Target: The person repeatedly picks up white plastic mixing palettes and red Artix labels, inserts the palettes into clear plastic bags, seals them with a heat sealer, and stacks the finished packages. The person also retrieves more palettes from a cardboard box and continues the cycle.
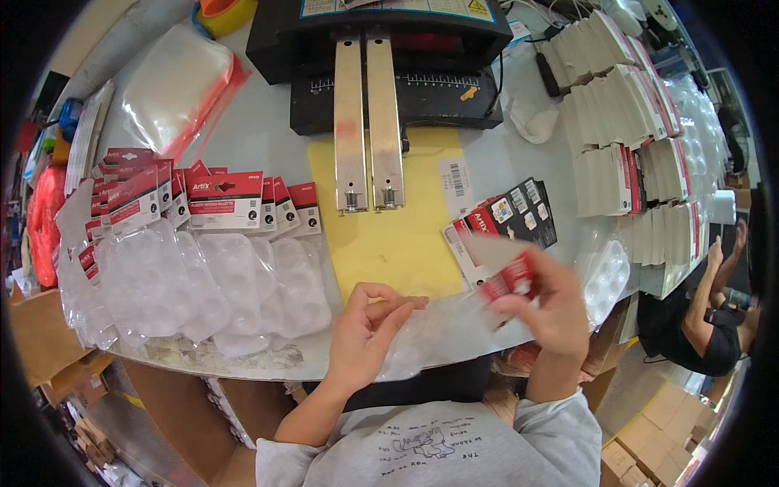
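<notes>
In front of me, my left hand (367, 334) pinches the edge of a bagged clear plastic palette (408, 355), which droops over the table's front edge. My right hand (553, 302) grips a folded red-and-white header card (513, 280), slightly blurred, above the palette's right side. Whether the card touches the bag I cannot tell. Just beyond that hand lies a fanned pile of header cards (531, 213), some black-backed. Several bagged palettes with red-and-white cards (223, 272) overlap on the left.
A black machine (373, 12) with two metal arms (350, 122) stands over a yellow sheet (398, 260). Clear bags (180, 89) lie at back left. Stacked cards (613, 105) and loose palettes (607, 284) line the right. Another person (706, 316) is at far right.
</notes>
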Tool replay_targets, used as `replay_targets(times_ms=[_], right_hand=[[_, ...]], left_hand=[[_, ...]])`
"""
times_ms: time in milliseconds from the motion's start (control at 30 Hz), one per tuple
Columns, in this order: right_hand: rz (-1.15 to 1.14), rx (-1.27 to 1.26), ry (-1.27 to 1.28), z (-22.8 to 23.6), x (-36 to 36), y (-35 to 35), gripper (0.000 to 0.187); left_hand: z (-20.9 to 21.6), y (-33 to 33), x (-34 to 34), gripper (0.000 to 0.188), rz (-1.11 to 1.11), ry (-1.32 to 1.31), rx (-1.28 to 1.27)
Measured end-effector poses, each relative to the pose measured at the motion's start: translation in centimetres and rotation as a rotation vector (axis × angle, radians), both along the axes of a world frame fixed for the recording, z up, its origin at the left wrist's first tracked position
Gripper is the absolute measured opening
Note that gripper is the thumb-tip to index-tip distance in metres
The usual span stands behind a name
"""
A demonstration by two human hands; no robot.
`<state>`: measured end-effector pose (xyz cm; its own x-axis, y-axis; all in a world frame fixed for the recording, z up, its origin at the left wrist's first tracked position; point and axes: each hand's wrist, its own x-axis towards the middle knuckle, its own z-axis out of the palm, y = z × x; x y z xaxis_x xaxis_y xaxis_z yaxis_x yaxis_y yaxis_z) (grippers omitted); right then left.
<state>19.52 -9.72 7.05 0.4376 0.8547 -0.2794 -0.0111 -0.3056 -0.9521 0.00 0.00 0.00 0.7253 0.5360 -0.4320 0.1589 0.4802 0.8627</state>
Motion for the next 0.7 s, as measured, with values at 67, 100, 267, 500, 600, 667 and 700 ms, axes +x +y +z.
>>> replay_targets(times_ms=[67, 100, 267, 500, 600, 667, 700], right_hand=[[0.234, -0.111, -0.175, -0.7, -0.8, 1.5, 0.039], [0.245, -0.186, -0.209, -1.0, -0.3, 1.8, 0.038], [0.344, -0.213, -0.274, -1.6, -1.0, 3.6, 0.034], [0.518, -0.097, -0.427, -1.1, -1.2, 4.5, 0.028], [0.540, -0.037, -0.526, -1.7, -0.9, 4.5, 0.033], [0.291, -0.025, -0.443, -2.3, -0.6, 4.3, 0.032], [0.171, 0.005, -0.412, -2.6, -0.4, 4.1, 0.032]], left_hand=[[1.3, 0.3, -0.8, 0.016, 0.019, 0.101, 0.015], [1.1, 0.1, 0.0, 0.014, 0.007, 0.090, 0.058], [1.7, 0.3, -0.7, 0.016, 0.032, 0.180, 0.260], [1.8, 0.5, -0.9, 0.018, 0.042, 0.184, 0.427], [1.9, 0.5, -1.2, 0.019, 0.087, 0.193, 0.460], [1.8, 0.2, -1.5, 0.020, 0.220, 0.221, 0.468], [1.5, 0.4, -1.6, 0.021, 0.289, 0.165, 0.393]])
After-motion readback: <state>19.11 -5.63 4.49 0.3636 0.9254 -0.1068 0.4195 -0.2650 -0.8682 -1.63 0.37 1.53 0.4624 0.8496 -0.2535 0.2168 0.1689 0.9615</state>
